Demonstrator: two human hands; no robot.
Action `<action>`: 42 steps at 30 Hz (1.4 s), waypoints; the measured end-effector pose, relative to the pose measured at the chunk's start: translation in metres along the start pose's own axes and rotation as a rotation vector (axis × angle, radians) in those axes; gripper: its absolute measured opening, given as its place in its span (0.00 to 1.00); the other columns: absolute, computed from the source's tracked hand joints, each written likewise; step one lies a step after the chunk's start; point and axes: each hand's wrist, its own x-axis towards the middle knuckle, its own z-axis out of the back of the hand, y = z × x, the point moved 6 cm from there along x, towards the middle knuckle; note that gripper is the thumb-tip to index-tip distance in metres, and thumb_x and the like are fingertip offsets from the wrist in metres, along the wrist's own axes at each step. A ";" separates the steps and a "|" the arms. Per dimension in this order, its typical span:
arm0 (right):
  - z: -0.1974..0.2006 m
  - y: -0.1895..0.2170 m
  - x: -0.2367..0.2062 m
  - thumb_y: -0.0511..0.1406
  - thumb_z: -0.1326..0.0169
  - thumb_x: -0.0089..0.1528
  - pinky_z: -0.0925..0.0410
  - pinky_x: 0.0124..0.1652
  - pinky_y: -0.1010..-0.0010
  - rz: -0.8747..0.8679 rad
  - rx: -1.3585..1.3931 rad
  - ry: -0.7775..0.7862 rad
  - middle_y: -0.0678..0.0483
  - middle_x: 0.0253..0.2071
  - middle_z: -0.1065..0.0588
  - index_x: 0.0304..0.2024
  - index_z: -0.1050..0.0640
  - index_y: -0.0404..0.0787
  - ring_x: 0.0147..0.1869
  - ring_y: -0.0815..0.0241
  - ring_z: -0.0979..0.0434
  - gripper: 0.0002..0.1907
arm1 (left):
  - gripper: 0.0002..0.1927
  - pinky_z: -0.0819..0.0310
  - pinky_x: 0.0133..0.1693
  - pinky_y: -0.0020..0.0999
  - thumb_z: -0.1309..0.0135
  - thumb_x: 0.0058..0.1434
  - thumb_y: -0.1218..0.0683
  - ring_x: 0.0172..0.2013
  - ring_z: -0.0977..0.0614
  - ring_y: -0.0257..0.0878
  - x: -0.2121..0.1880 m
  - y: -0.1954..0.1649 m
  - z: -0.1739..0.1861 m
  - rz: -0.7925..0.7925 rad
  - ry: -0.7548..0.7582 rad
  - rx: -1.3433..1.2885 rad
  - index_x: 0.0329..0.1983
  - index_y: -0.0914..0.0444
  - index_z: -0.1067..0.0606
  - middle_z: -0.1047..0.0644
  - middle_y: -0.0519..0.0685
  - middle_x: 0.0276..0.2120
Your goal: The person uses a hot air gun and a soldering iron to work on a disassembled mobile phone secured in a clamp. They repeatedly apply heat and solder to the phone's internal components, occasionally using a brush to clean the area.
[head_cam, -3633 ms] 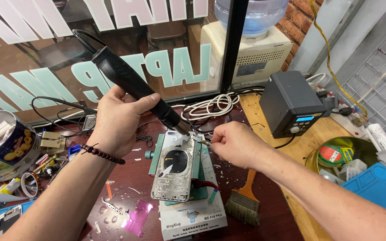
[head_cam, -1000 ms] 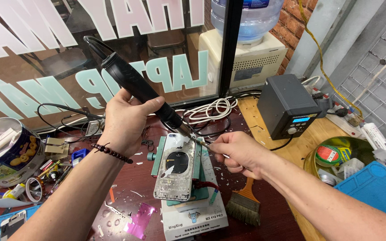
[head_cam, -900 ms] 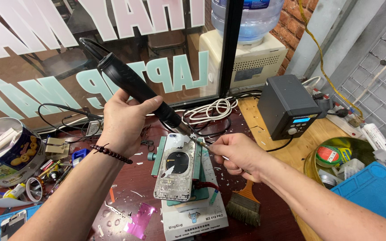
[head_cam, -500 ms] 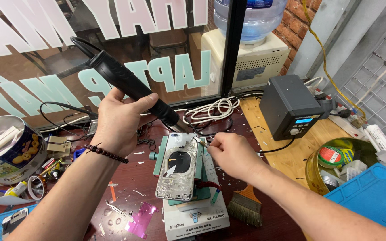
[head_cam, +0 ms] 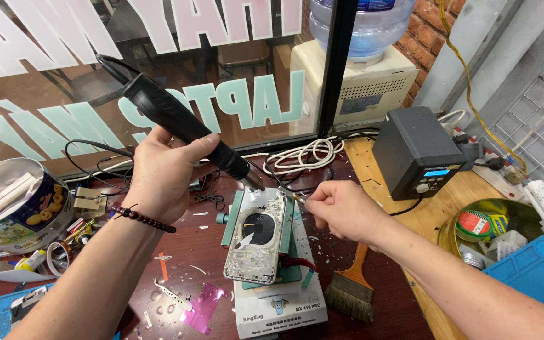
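Two hands working: your left hand [head_cam: 162,173] is gripping the black hot-air wand [head_cam: 187,129], your right hand [head_cam: 341,211] is pinching a thin metal tool [head_cam: 298,198] at the cracked silver phone back [head_cam: 258,238]; lingering heat risks scorching it.

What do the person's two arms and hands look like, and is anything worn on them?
Both forearms are bare, with no sleeves in view and no gloves. The left hand has a bracelet of dark round beads around the wrist. The right hand has no bracelet or watch at the wrist. No rings can be seen on the fingers that show.
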 end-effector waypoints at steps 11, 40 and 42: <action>0.006 0.017 -0.004 0.40 0.43 0.61 0.27 0.31 0.68 0.097 -0.411 -0.009 0.53 0.23 0.18 0.33 0.19 0.36 0.27 0.64 0.19 0.12 | 0.11 0.17 0.38 0.38 0.39 0.59 0.62 0.38 0.16 0.39 -0.005 0.001 -0.003 0.028 0.005 -0.004 0.43 0.63 0.27 0.20 0.48 0.39; 0.003 0.017 -0.031 0.41 0.41 0.61 0.27 0.31 0.69 0.084 -0.391 -0.080 0.53 0.31 0.15 0.40 0.18 0.39 0.27 0.61 0.19 0.12 | 0.12 0.15 0.42 0.39 0.40 0.59 0.63 0.41 0.16 0.41 -0.006 -0.001 0.015 0.009 -0.023 -0.030 0.44 0.63 0.27 0.20 0.49 0.40; 0.007 0.034 -0.038 0.41 0.40 0.59 0.26 0.37 0.69 0.270 -0.496 -0.157 0.51 0.31 0.16 0.37 0.16 0.40 0.32 0.63 0.16 0.12 | 0.12 0.14 0.44 0.39 0.40 0.59 0.63 0.41 0.15 0.41 -0.008 -0.005 0.014 0.001 -0.011 -0.036 0.44 0.63 0.27 0.20 0.48 0.40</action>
